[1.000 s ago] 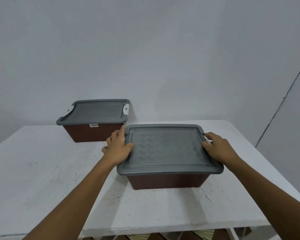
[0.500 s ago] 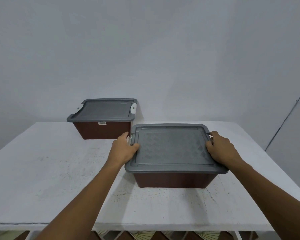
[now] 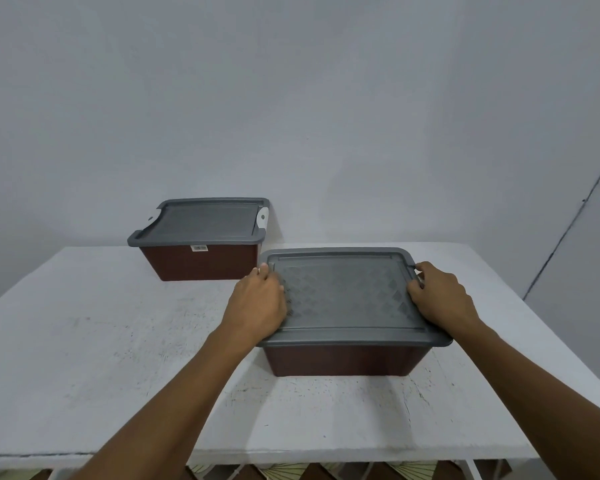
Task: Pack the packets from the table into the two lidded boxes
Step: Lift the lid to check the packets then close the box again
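Fingers of the left grip [image 3: 258, 303] curl over the left edge of the near lid [image 3: 343, 292]; the right grip [image 3: 440, 297] curls round its right edge. Two lidded boxes stand on the surface [image 3: 101, 341]: near box [image 3: 343, 360] by the right edge, far box [image 3: 201, 261] against the wall, a gap between them, wide surface leftward.

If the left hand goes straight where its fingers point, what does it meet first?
The left hand would probably meet the far box near its right end; depth is unclear.
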### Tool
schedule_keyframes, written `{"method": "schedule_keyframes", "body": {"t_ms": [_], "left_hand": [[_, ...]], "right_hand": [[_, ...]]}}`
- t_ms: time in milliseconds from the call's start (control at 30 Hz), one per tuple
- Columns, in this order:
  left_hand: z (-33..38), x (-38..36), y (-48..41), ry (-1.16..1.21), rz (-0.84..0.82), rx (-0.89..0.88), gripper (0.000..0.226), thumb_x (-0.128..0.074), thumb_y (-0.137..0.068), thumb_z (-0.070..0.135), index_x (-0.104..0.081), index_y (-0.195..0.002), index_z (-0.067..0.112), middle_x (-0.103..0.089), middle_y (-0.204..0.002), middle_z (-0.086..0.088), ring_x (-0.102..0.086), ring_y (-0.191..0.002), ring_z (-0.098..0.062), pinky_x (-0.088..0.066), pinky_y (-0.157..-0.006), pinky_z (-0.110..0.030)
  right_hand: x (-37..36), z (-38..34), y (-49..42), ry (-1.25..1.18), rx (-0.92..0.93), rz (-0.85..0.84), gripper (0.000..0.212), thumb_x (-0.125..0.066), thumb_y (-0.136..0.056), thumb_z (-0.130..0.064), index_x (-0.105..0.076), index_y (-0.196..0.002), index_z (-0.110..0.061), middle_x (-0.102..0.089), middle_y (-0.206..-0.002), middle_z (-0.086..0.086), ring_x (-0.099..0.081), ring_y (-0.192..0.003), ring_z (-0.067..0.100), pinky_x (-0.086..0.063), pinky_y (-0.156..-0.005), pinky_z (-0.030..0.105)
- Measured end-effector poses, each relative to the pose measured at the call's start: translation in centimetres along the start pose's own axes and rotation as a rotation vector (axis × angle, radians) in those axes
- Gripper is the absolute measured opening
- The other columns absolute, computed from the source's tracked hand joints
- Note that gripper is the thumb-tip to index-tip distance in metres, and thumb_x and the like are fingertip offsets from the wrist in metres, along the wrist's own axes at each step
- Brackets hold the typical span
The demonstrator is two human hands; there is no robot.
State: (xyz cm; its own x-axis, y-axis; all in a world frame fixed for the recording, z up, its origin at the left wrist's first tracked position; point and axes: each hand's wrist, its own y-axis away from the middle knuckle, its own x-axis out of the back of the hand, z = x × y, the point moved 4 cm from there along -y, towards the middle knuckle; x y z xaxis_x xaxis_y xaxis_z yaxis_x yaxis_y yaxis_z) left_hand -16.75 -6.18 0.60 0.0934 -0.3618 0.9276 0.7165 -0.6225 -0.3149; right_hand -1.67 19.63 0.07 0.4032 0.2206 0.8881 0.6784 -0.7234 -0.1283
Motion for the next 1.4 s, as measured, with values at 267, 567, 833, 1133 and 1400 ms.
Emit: {"method": "schedule_keyframes", "body": {"t_ms": [267, 567, 833, 1133, 1400], "left_hand": [[-2.8, -2.0, 1.7, 0.854, -0.043, 0.534, 0.042, -0.033, -0.105, 0.033, -0.042, -0.142, 0.017, -0.05, -0.14, -0.003, -0.051, -0.122, -0.021, -0.043, -0.102, -0.038], [-2.7, -1.6, 1.5, 0.794, -0.028, 0.51, 0.029, -0.036, -0.104, 0.03, -0.056, -0.116, 0.014, -0.059, -0.11, -0.003, -0.057, -0.097, -0.018, -0.048, -0.082, -0.032], [-2.6, -1.6, 1.3, 0.745, -0.001, 0.442, 0.034, -0.035, -0.105, 0.029, -0.049, -0.132, 0.014, -0.052, -0.111, 0.003, -0.053, -0.1, -0.017, -0.045, -0.087, -0.032], [-3.6, -1.7, -0.5, 0.947, -0.126, 0.54, 0.033, -0.042, -0.101, 0.019, -0.043, -0.134, 0.017, -0.052, -0.121, 0.0, -0.052, -0.108, -0.018, -0.043, -0.085, -0.034], [-4.9, -2.0, -4.2, 1.143, -0.183, 0.641, 0.028, -0.05, -0.1, 0.02, -0.059, -0.123, 0.009, -0.066, -0.111, -0.011, -0.06, -0.091, -0.023, -0.051, -0.074, -0.036]], "right_hand": [[-0.3, 1.8, 0.8, -0.475, -0.286, -0.069, 0.043, -0.057, -0.09, -0.044, -0.059, -0.085, -0.001, -0.062, -0.086, 0.014, -0.058, -0.077, 0.03, -0.04, -0.063, 0.033], [0.5, 0.5, 1.4, -0.041, -0.052, 0.018, 0.038, -0.052, -0.095, -0.032, -0.052, -0.13, -0.017, -0.062, -0.122, 0.012, -0.058, -0.104, 0.034, -0.045, -0.082, 0.039], [0.7, 0.6, 1.8, -0.273, -0.018, -0.006, 0.033, -0.044, -0.098, -0.041, -0.059, -0.12, -0.023, -0.064, -0.121, 0.006, -0.059, -0.102, 0.026, -0.047, -0.089, 0.04], [1.9, 1.9, -0.8, -0.652, -0.198, -0.198, 0.015, -0.059, -0.094, -0.017, -0.063, -0.108, -0.02, -0.066, -0.102, 0.013, -0.06, -0.079, 0.023, -0.051, -0.066, 0.032], [1.0, 1.8, -1.9, -0.863, -0.375, -0.366, 0.012, -0.065, -0.092, -0.019, -0.061, -0.082, -0.013, -0.055, -0.072, 0.003, -0.051, -0.057, 0.018, -0.046, -0.057, 0.031]]}}
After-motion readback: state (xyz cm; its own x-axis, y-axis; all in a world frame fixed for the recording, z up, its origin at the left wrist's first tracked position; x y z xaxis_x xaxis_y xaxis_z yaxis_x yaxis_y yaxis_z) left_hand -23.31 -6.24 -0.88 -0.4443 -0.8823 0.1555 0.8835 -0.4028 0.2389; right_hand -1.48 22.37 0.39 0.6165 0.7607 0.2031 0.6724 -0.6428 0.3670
